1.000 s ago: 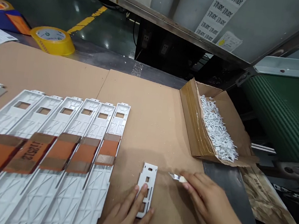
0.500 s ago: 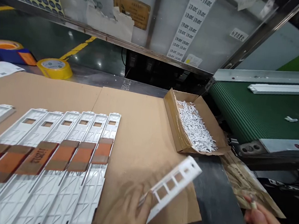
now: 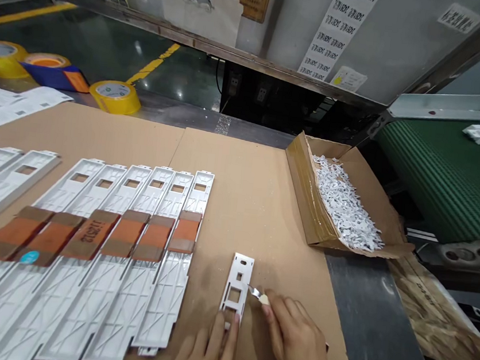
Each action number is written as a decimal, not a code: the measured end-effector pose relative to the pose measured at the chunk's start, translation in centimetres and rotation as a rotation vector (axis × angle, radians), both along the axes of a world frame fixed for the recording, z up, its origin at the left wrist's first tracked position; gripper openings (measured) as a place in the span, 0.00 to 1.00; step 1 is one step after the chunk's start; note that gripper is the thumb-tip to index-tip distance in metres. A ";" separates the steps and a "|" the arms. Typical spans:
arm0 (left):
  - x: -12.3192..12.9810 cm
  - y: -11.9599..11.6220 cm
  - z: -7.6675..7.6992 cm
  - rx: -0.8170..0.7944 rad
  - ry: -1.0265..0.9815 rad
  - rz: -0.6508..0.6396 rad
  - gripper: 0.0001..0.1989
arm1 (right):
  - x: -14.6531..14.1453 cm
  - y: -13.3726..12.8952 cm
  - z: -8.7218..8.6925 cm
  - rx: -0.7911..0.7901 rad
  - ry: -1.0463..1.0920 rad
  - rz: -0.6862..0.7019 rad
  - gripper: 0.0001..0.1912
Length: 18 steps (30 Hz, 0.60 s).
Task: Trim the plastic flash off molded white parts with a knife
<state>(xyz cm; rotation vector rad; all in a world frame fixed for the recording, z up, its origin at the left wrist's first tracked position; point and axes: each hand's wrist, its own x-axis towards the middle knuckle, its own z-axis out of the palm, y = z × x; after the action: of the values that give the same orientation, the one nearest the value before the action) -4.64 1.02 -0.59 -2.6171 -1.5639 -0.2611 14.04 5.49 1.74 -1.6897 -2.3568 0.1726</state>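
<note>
A narrow white plastic plate (image 3: 244, 271) with square cut-outs lies on the cardboard, its far end pointing away from me. My left hand (image 3: 206, 352) holds the plate's near end, fingers stretched along it and pressing it down; the thumb is hidden. In my right hand (image 3: 297, 342) is a small knife (image 3: 256, 293) with a short metal blade and a pale handle, pinched between thumb and fingers. The blade tip touches or almost touches the plate's right edge, beside the cut-outs.
Long white plastic trays (image 3: 160, 309) lie side by side at left, with brown-orange pieces (image 3: 185, 231) across them. A cardboard box (image 3: 299, 189) of white scraps stands back right, beside a green conveyor (image 3: 439, 179). Yellow tape rolls (image 3: 117, 98) sit along the back edge.
My right hand has come in from the far right, bringing the knife to the plate. The plate, tilted before, now lies down on the cardboard and points away. The view has shifted.
</note>
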 end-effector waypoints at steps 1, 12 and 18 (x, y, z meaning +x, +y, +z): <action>-0.1 0.6 0.1 -0.038 -0.021 -0.007 0.33 | -0.3 0.3 -0.1 0.008 -0.013 -0.001 0.16; 0.7 1.0 -1.1 -0.156 -0.010 0.013 0.35 | -1.1 2.3 0.1 0.057 -0.098 0.019 0.20; 0.8 0.8 -1.2 -0.169 -0.013 0.014 0.31 | -1.4 2.8 0.2 0.038 -0.103 0.034 0.19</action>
<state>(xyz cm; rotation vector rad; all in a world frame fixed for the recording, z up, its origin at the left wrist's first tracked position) -3.87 1.82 -1.82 -2.7325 -1.6781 -0.1507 12.65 8.25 1.97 -1.6798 -2.4481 0.0478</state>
